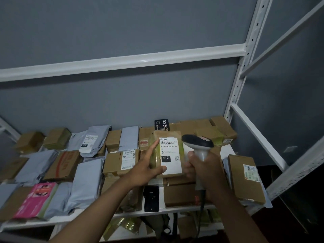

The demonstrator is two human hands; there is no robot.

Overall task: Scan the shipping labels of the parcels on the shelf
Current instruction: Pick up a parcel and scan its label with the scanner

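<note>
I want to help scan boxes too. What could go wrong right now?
The left hand holds the brown parcel up with only thumb and fingers at its edge, so it might slip onto the parcels below. The thumb rests on the white shipping label, near its bottom corner; sliding higher, it could hide the barcode. The scanner in the right hand sits very close and may miss it.

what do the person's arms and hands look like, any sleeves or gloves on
Both forearms are bare as far as the picture shows: no sleeves reach into view. The left hand and the right hand wear no gloves. No watch, bracelet or ring shows on either wrist or on the fingers that can be seen, and no markings show on the arms.
</note>
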